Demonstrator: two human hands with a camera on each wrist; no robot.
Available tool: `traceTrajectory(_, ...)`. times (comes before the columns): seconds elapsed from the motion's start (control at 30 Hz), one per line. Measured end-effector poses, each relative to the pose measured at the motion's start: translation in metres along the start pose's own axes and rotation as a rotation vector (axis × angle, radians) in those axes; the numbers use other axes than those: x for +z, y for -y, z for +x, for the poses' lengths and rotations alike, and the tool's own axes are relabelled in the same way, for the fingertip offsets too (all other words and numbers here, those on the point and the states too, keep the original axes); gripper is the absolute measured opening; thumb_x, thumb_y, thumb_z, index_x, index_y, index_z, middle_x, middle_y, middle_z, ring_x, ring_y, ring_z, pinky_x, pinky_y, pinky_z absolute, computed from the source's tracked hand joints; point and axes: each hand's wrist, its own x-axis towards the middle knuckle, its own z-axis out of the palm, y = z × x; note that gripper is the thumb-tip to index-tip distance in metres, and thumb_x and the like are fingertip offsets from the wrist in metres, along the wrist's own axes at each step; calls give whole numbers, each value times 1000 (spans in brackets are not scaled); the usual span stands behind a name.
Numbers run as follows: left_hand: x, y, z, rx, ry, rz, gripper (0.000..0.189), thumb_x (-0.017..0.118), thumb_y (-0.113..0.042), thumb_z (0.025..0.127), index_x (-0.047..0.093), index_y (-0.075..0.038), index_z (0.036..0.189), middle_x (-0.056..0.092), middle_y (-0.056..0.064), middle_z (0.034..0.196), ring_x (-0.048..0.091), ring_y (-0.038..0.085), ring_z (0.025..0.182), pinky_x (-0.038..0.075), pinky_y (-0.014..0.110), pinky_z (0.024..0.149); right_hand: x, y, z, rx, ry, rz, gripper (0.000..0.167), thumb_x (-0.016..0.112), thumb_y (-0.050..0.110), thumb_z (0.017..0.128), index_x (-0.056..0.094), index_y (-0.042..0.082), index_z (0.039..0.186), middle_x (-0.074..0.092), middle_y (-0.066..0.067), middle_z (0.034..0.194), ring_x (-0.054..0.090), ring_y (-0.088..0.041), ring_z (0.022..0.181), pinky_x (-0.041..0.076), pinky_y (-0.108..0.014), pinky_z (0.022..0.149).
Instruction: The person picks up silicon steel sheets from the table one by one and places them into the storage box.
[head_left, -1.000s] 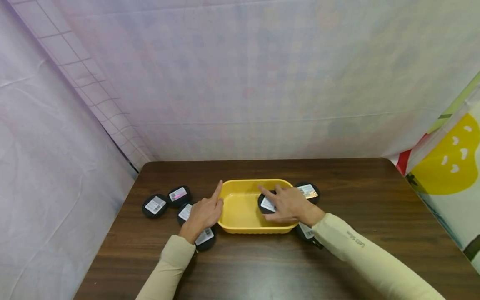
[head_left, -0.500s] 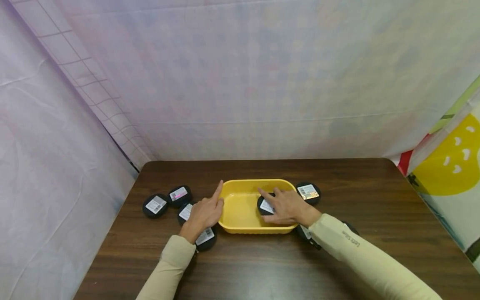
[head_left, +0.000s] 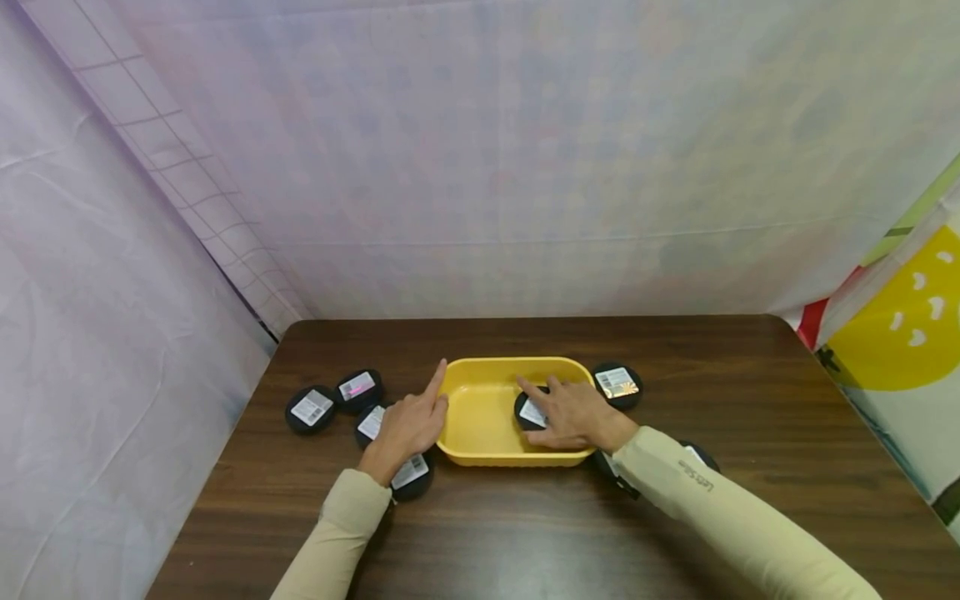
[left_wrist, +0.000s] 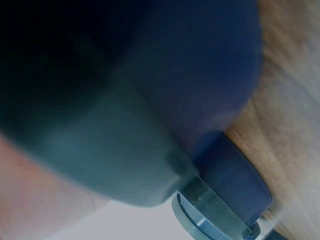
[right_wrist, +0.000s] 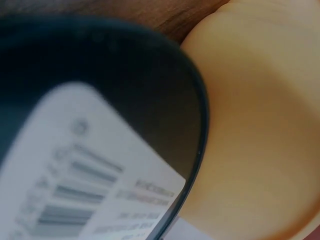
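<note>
One black disc (head_left: pixel 531 413) inside yellow tray (head_left: pixel 480 429), right half; right hand (head_left: pixel 576 414) over it, fingers spread, pinch unclear. Left hand (head_left: pixel 407 427): index straight at left rim, rest unclear. Wood table (head_left: pixel 495 533) stretches frontward; pale curtain (head_left: pixel 495 167) behind.

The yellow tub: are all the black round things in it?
No, several of the black round things lie on the brown table outside the yellow tub.

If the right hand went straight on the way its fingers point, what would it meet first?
Beyond the black container it holds, the right hand would probably meet the left wall of the yellow tray, though its height there is unclear.
</note>
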Motion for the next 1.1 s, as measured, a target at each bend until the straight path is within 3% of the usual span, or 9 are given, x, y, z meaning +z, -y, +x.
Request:
traceTrajectory(0.27,0,-1,0,-8,11,-10,58,26,-40,107,0,-39,159,52,8,68,53,22,63,43,39,68,0,-1,1,8,-6,5,93,55,69,85,29,15,156,58,-24,123,65,-37,86,53,-48,72)
traceTrajectory(0.5,1,-1,-2,10,-19,0,57,28,-39,107,8,-33,160,66,17,98,56,24,70,47,44,71,1,-1,1,13,15,0,97,55,72,85,25,16,157,57,-25,125,65,-37,85,53,-47,75)
traceTrajectory(0.67,2,-1,-2,9,-25,0,57,28,-39,107,10,-32,160,67,19,104,57,24,71,47,45,73,0,-1,1,15,19,11,97,54,72,86,23,16,158,55,-24,128,64,-35,84,53,-46,75)
traceTrajectory(0.97,2,-2,-1,6,-28,-1,57,28,-39,106,10,-31,160,67,18,101,57,24,70,47,44,72,0,-3,0,5,-23,22,91,53,68,90,23,15,158,51,-25,133,66,-32,84,54,-45,74)
traceTrajectory(1.1,1,-2,-1,-7,-13,-6,58,28,-39,107,7,-34,160,64,14,87,55,24,68,46,43,71,-4,-2,-2,12,-16,64,90,55,67,91,23,16,159,47,-27,139,66,-36,92,54,-48,79)
